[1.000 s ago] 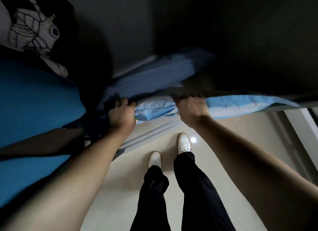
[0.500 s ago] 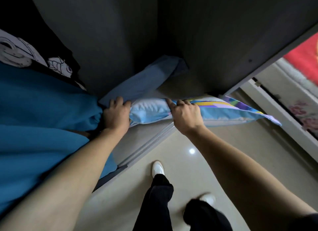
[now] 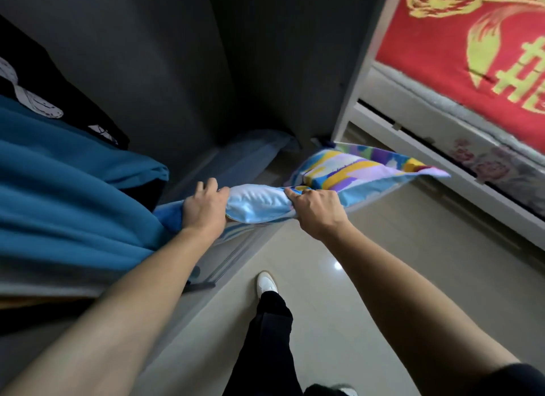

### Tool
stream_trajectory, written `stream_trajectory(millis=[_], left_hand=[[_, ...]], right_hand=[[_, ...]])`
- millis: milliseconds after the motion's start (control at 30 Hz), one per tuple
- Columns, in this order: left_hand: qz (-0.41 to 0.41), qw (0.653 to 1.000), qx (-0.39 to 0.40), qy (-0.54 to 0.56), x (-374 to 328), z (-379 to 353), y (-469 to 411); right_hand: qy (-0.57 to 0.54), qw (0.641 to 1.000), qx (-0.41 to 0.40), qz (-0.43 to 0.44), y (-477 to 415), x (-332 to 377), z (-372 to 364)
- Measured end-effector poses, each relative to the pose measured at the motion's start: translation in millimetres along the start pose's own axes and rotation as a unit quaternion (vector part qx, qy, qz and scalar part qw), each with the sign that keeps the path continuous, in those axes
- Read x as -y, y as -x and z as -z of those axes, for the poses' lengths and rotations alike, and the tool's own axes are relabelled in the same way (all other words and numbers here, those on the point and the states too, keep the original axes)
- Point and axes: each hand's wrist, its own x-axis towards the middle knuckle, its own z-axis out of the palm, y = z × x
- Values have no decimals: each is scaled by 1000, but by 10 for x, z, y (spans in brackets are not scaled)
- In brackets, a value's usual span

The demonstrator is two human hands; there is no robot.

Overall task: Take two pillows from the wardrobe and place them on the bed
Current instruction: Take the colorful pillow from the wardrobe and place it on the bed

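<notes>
A light blue pillow [image 3: 259, 202] with a patch of yellow, purple and white stripes hangs above the floor at the wardrobe's opening. My left hand [image 3: 205, 208] grips its left end and my right hand [image 3: 317, 210] grips its near edge further right. Its striped end sticks out to the right, past the wardrobe's side panel. A second, plain blue pillow [image 3: 250, 151] lies on the dark wardrobe floor behind the first. The bed [image 3: 460, 56] with a red and gold cover is at the upper right.
Blue cloth [image 3: 67, 195] and a black and white garment [image 3: 38, 106] hang in the wardrobe on the left. The wardrobe's pale side panel [image 3: 362, 68] stands between wardrobe and bed. My legs and a white shoe [image 3: 267, 282] are on the glossy beige floor.
Both hands have drawn the striped pillow out of the wardrobe and to the right. My view has swung right, bringing the bed's red cover into sight. My feet have stepped back.
</notes>
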Motion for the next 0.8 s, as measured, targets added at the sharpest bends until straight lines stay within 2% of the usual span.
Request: stream_trajectory(millis=[200, 367, 567, 800], left_hand=[[-37, 999, -18, -14, -595, 260, 685], [-129, 986, -105, -8, -1416, 710, 1107], [-247, 944, -211, -52, -2553, 1417, 1463], [-303, 925, -224, -40, -3448, 2079, 1448]], right_hand=[[11, 1000, -12, -22, 919, -373, 181], [-19, 994, -35, -97, 1796, -1036, 473], [-55, 973, -89, -207, 2931, -1885, 744], [-36, 950, -132, -280, 3441, -2684, 1216]])
